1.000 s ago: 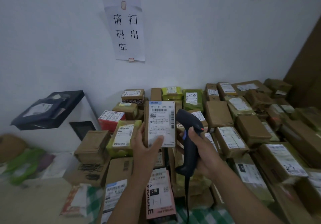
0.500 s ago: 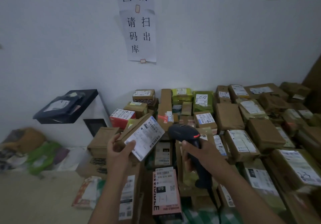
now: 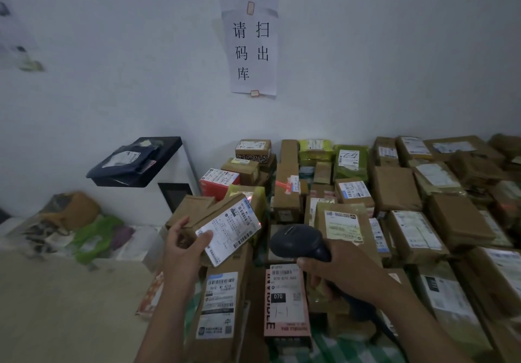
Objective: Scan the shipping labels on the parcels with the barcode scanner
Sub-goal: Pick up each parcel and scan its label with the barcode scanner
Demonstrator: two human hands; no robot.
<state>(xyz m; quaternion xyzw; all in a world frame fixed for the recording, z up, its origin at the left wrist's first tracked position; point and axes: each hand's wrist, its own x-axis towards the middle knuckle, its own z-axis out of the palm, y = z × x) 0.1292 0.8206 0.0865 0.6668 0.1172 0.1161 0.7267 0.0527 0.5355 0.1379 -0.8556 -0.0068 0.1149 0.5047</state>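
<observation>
The one camera rides on the person's head, wide-angle, looking forward and slightly down. It faces the white wall (image 3: 366, 66) and its paper sign (image 3: 251, 52) across the heap of parcels (image 3: 394, 188). The left hand (image 3: 183, 245) and right hand (image 3: 346, 272) reach in from the bottom edge, close under the lens.

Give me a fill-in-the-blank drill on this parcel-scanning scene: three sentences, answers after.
1. The right hand grips the barcode scanner; the left hand holds a brown parcel whose shipping label is ____ in colour.
2. The pink parcel lying near the scanner shows the number ____ on a black patch.
3. The paper sign with black characters is stuck on the ____.
Missing words: white; 070; wall.
</observation>
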